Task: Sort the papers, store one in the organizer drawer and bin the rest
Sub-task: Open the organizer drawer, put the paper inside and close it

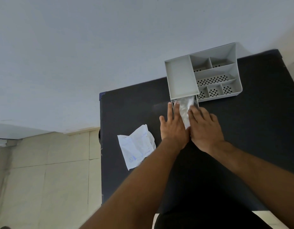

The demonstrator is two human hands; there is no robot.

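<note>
Both hands lie flat with fingers spread, gripping nothing: the left hand [173, 128] and right hand [204, 128] press either side of a crumpled paper [185, 111] lying in the pulled-out drawer [196, 100] of the grey organizer [181, 76] just beyond the fingertips. Tuck the paper below the drawer's rim before sliding it shut, probably. A second paper [137, 148], left of the left wrist on the desk [258, 113], looks destined for the bin

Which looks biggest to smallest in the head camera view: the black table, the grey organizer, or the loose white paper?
1. Black table
2. Grey organizer
3. Loose white paper; it lies nearer the camera, so the gap is unsure.
</note>
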